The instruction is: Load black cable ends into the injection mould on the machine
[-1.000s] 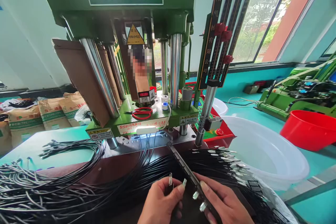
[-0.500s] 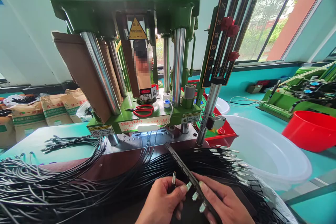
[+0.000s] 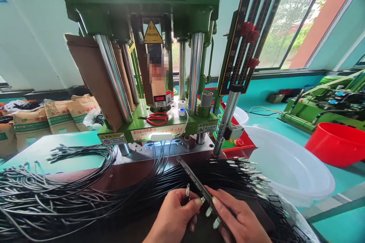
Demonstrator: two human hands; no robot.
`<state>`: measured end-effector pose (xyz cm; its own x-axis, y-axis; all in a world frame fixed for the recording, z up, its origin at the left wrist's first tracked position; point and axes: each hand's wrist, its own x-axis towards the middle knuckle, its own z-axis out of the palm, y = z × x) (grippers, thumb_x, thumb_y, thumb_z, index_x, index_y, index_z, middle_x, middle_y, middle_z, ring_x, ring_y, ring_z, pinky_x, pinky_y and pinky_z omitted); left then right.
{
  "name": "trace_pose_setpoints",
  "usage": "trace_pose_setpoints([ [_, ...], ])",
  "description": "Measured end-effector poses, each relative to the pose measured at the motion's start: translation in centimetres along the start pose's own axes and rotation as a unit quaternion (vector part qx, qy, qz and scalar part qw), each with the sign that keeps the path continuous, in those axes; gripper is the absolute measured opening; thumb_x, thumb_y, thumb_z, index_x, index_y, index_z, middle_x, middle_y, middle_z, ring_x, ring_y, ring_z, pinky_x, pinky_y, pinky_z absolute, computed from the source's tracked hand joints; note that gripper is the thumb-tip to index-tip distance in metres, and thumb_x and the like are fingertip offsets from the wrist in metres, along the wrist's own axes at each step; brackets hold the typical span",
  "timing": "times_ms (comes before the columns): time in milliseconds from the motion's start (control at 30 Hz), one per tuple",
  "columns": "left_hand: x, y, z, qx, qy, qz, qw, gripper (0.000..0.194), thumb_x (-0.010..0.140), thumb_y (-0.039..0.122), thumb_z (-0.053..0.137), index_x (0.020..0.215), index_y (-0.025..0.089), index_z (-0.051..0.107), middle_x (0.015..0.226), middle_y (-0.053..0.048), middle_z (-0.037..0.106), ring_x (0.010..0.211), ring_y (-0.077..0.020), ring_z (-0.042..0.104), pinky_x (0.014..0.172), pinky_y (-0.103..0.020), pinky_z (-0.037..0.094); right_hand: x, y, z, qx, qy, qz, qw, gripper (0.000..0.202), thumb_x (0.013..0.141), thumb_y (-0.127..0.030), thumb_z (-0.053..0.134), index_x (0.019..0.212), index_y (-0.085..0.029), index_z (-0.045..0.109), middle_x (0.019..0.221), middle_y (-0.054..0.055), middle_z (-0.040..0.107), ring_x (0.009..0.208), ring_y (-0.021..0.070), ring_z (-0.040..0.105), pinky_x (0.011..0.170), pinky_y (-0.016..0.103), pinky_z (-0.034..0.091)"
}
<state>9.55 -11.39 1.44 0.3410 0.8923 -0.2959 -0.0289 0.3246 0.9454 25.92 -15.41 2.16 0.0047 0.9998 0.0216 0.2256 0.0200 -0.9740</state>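
Head view, slotted bar: the long, narrow, dark metal bar with slots (image 3: 192,174) lies slantwise in front of the person, its far end pointing away and leftward; it is the landmark below.
Right hand: the right hand (image 3: 238,214) comes from the bar's right side and grasps its near part, thumb laid along the top and forefinger stretched forward.
Left hand: the left hand (image 3: 178,214), just left of the bar, is bent inward with curled fingers, pinching a small silver metal connector (image 3: 202,199) under the thumb, aimed at the bar's left edge.
Upright piece: a second slim silver metal piece (image 3: 188,190) stands at the left forefinger, left of the bar.
Seated pieces: two blocky silver metal ends (image 3: 212,217) jut from the bar's near left edge.
Cables: thin black cables (image 3: 97,193) spread left of the bar.
Hidden: the right palm covers the bar's near end; the lower left fingers are shadowed.
Cut off: both wrists leave the bottom edge.
Hard to tell: whether the pinched connector touches the bar.
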Motion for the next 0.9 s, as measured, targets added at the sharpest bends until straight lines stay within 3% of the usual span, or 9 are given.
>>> trace_pose_setpoints([
  [100,0.0,0.3,-0.2,-0.011,-0.007,0.005,1.0,0.038,0.064,0.047,0.072,0.067,0.012,0.059,0.052,0.002,0.051,0.04,-0.0072,0.043,0.04,-0.021,0.035,0.0,-0.1,0.0,0.078,-0.031,0.05,0.995,0.054,0.081,-0.059,0.053,0.117,-0.022,0.065,0.071,0.003,0.059,0.049,0.011,0.05,0.04,0.02,0.039],
  [233,-0.8,0.8,-1.1,-0.07,-0.013,0.001,0.997,0.04,0.066,0.046,0.073,0.086,0.012,0.061,0.06,0.001,0.056,0.048,-0.0107,0.052,0.048,-0.024,0.041,-0.4,-0.8,-0.7,0.165,-0.023,0.134,0.977,0.059,0.078,-0.059,0.058,0.122,-0.019,0.06,0.054,-0.003,0.05,0.038,0.0064,0.038,0.035,0.017,0.028],
  [333,-1.4,0.8,-1.8,-0.113,-0.036,0.002,0.993,0.046,0.065,0.038,0.076,0.101,0.015,0.058,0.065,0.002,0.058,0.053,-0.011,0.055,0.053,-0.024,0.042,-0.7,-1.1,-1.0,0.197,0.004,0.152,0.969,0.06,0.076,-0.059,0.061,0.121,-0.019,0.06,0.05,-0.005,0.048,0.036,0.0048,0.033,0.033,0.016,0.022],
  [400,-1.5,0.6,-1.8,-0.122,-0.039,0.011,0.992,0.041,0.064,0.036,0.078,0.093,0.014,0.058,0.062,0.001,0.057,0.053,-0.0101,0.055,0.053,-0.023,0.041,-0.7,-1.1,-1.0,0.205,-0.017,0.149,0.967,0.06,0.075,-0.058,0.063,0.119,-0.018,0.062,0.053,-0.003,0.053,0.037,0.0049,0.035,0.035,0.017,0.025],
  [500,-1.3,0.5,-1.2,-0.131,0.004,0.019,0.991,0.037,0.062,0.039,0.078,0.078,0.014,0.056,0.06,0.002,0.056,0.051,-0.0101,0.054,0.051,-0.023,0.042,-0.5,-1.0,-0.8,0.197,-0.04,0.138,0.97,0.057,0.076,-0.058,0.062,0.117,-0.018,0.064,0.062,0.001,0.061,0.043,0.0071,0.042,0.04,0.019,0.033],
  [633,-0.9,1.1,-0.2,-0.128,0.048,0.022,0.99,0.04,0.059,0.041,0.079,0.08,0.014,0.057,0.062,0.003,0.054,0.048,-0.0087,0.05,0.044,-0.023,0.043,-0.2,-1.4,-1.0,0.162,-0.043,0.113,0.979,0.055,0.077,-0.058,0.06,0.115,-0.019,0.066,0.082,0.007,0.068,0.063,0.0156,0.058,0.05,0.022,0.045],
  [767,-0.5,1.6,0.2,-0.083,0.074,0.014,0.994,0.038,0.06,0.041,0.077,0.076,0.014,0.057,0.058,0.003,0.055,0.044,-0.0087,0.049,0.04,-0.022,0.04,-0.3,-2.2,-1.2,0.141,-0.016,0.093,0.985,0.054,0.072,-0.061,0.062,0.106,-0.02,0.072,0.093,0.009,0.07,0.07,0.0201,0.062,0.056,0.026,0.051],
  [900,-0.4,1.9,0.2,-0.039,0.054,-0.014,0.998,0.035,0.063,0.043,0.072,0.07,0.012,0.059,0.057,0.001,0.055,0.042,-0.0075,0.047,0.039,-0.021,0.038,-0.6,-2.7,-0.9,0.152,0.031,0.095,0.983,0.052,0.069,-0.063,0.064,0.098,-0.022,0.074,0.099,0.009,0.069,0.066,0.0185,0.061,0.052,0.024,0.05],
])
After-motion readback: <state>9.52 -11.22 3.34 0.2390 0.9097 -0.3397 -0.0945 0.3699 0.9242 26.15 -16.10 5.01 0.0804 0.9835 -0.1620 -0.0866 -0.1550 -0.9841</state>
